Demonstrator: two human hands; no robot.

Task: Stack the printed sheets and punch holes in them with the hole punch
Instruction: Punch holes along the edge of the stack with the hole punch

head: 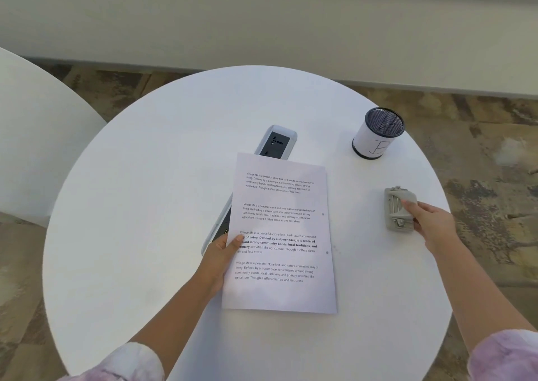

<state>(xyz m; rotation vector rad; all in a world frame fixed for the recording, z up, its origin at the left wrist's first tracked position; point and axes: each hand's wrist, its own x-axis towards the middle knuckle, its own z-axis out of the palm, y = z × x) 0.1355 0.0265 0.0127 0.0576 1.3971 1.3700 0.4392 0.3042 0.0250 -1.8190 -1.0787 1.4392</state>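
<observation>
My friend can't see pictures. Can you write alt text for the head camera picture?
A person's left hand holds printed sheets, two holes along their right edge, while the right hand grasps a grey hole punch on a round white table. A mesh cup stands behind.

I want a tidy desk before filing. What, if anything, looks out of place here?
The printed sheets lie askew over the power strip, hiding its middle. Two holes already show at their right edge; small specks lie beside the lower hole.

An office or meeting area: a round white bench with a built-in power socket strip, mesh pen holder, and printed sheets.
</observation>
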